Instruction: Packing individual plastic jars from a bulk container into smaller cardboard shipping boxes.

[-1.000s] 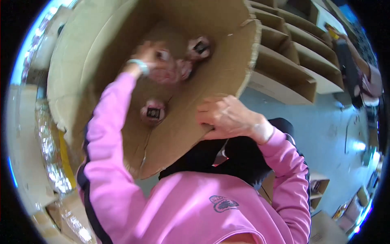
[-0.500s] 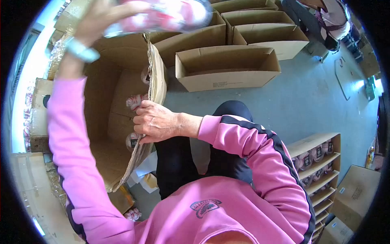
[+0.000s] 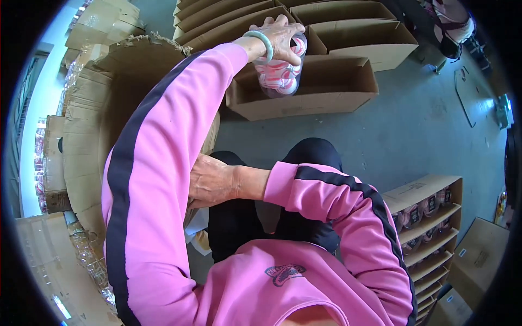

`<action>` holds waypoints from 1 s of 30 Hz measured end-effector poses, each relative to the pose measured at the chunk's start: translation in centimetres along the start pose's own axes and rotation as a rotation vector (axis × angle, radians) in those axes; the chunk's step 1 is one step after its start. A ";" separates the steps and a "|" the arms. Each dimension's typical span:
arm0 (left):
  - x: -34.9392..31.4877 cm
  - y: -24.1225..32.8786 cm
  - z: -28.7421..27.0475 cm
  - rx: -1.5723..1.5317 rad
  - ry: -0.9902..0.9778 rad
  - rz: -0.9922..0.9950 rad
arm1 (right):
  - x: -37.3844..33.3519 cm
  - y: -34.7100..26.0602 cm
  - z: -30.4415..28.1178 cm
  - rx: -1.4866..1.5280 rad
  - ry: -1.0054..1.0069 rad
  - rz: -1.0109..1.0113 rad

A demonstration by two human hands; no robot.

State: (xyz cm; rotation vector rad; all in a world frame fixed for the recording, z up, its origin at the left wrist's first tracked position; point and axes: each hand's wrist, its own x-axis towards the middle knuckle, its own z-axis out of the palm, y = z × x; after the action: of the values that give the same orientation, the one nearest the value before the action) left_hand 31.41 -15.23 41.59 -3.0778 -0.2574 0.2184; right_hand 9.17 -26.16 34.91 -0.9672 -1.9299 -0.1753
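Note:
My left hand [image 3: 278,39] is closed around the upper end of a clear pack of pink-and-white yarn balls [image 3: 278,77]. The pack hangs tilted over the left part of a narrow open cardboard box [image 3: 310,107], its lower end inside the opening. My right hand [image 3: 213,180] stays low at the near right edge of a large, ragged-rimmed carton [image 3: 86,127], gripping it. Its fingertips are hidden behind my left sleeve, which also covers most of that carton's inside.
More open narrow boxes [image 3: 370,41] stand in rows beyond. At the lower right is a box with shelf-like compartments [image 3: 421,190], the upper ones holding wrapped yarn balls. Closed cartons [image 3: 478,255] lie beside it. Another person [image 3: 454,27] is at the far right.
My left hand has swung right with the yarn pack, from above the large carton to the narrow open box, turning the pack from lying to upright. My right hand has barely moved.

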 end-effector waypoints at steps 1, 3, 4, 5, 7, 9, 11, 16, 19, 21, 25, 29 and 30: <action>0.2 0.0 0.2 0.014 -0.035 0.010 | -0.2 -0.1 -0.6 -0.020 -0.016 0.003; -0.4 0.3 1.6 0.047 -0.069 0.024 | -0.4 -0.2 -1.3 -0.030 -0.050 0.010; -0.8 -0.8 2.7 0.038 -0.087 0.048 | -0.1 -0.4 -1.2 -0.034 -0.079 0.000; -1.4 -1.7 3.3 0.027 -0.104 0.072 | 0.2 -0.8 -1.5 -0.017 -0.084 -0.014; -2.6 -4.5 3.0 -0.172 0.086 0.204 | 0.8 -1.2 -2.2 0.036 -0.216 -0.032; -3.7 -4.8 -2.0 -0.363 0.222 0.450 | -0.4 -0.9 -3.8 -0.045 -0.241 -0.015; -7.2 -4.7 -7.3 -0.369 0.539 0.461 | -1.7 -0.6 -6.5 0.017 -0.279 0.027; -16.3 -12.4 -6.3 -0.604 0.801 -0.293 | -3.5 -1.4 -9.6 0.078 -0.318 0.052; -18.7 -20.8 4.7 -0.374 0.675 -0.484 | -3.3 -2.3 -10.7 0.082 -0.354 0.049; -17.5 -20.0 13.4 -0.128 0.279 -0.629 | -3.8 -2.4 -11.0 0.068 -0.401 0.065; -13.5 -13.2 19.4 -0.176 -0.117 -0.654 | -3.1 -3.1 -11.4 0.028 -0.425 0.071; -13.0 -12.1 21.9 -0.146 -0.175 -0.665 | -2.3 -4.1 -11.4 0.032 -0.425 0.073; -12.9 -12.1 22.2 -0.163 -0.162 -0.681 | -2.2 -4.1 -11.2 0.028 -0.417 0.073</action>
State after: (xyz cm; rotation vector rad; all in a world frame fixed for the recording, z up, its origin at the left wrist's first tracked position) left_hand 13.67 -4.70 22.11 -2.8999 -1.3441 0.4208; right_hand 14.53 -35.59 40.43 -1.1199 -2.2604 0.1048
